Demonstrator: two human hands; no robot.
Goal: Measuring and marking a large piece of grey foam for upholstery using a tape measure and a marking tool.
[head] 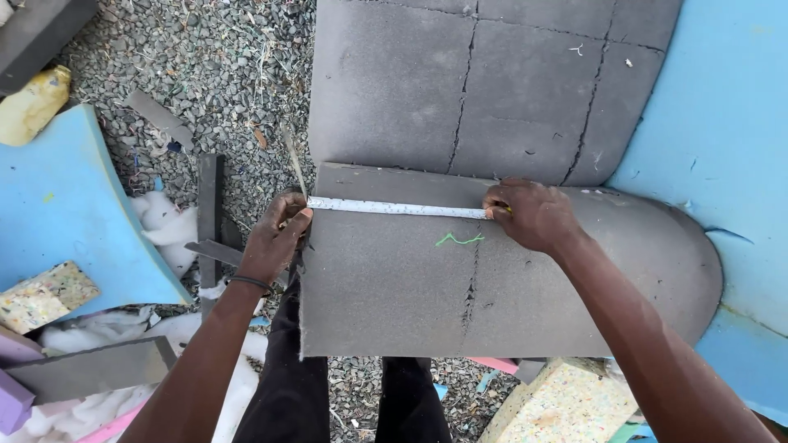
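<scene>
Seen from the head camera, a person stretches a white measuring tape (398,208) across the upper edge of a grey foam sheet (394,287) that rests over their knees above gravel ground (222,74). The left hand (275,238) pins the tape's end at the sheet's top left corner, fingers curled and pinched closed on it, a dark band around the wrist. The right hand (529,215) presses the tape down further along the same edge, near where the sheet begins to round off, its fingers bent and closed on the tape; something yellow shows at the fingertips, too small to identify. The tape lies flat and taut between the two hands, parallel to the sheet's top edge and just below it. A short green thread (458,239) lies on the sheet just under the tape, near the right hand.

Beyond the top edge, touching it, lies a larger cracked grey foam slab (492,82). Blue foam (722,139) borders the scene on the right, and a second blue foam piece (57,205) sits to the left on the gravel, with white stuffing (168,226) beside it. Speckled foam blocks (566,406) lie near the bottom right corner of the sheet.
</scene>
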